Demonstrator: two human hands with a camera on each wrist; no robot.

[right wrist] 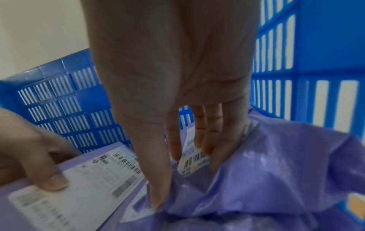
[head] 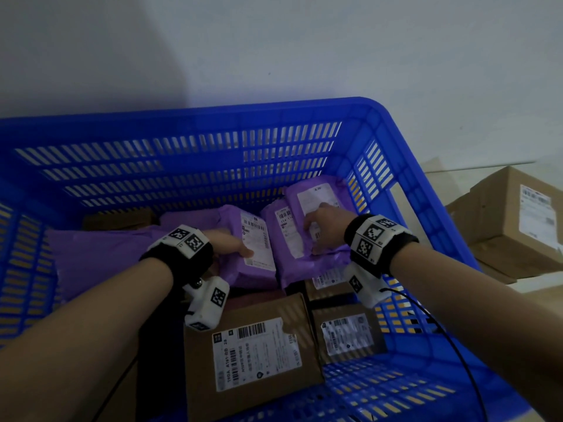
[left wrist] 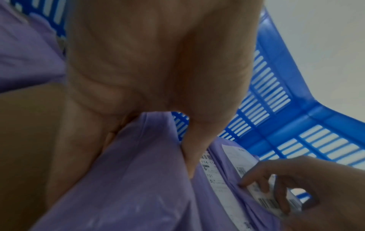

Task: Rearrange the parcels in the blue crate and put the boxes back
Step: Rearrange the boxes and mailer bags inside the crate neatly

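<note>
Both your hands are down inside the blue slatted plastic crate (head: 195, 153), working on the purple plastic mailer parcels stacked toward its far right corner. Your left hand (head: 227, 243) grips a purple mailer parcel with a white shipping label (head: 253, 248), thumb pressed on the label face and fingers curled under its edge; the left wrist view shows the palm wrapped over the bag's top fold. Your right hand (head: 324, 222) rests on the neighbouring crinkled purple mailer parcel (head: 307, 239), fingers spread slightly apart and bent down onto its label, thumb tip digging into the plastic at the near side, so it pinches the bag. That parcel leans against another purple mailer behind it, next to the crate's right wall. A large flat purple bag (head: 100, 257) lies along the left side. At the near edge of the crate sit a brown cardboard box with a barcode label (head: 253, 354) and a smaller brown labelled box (head: 347, 333) beside it. Outside the crate, past its right wall, brown cardboard cartons (head: 511, 220) are stacked.
</note>
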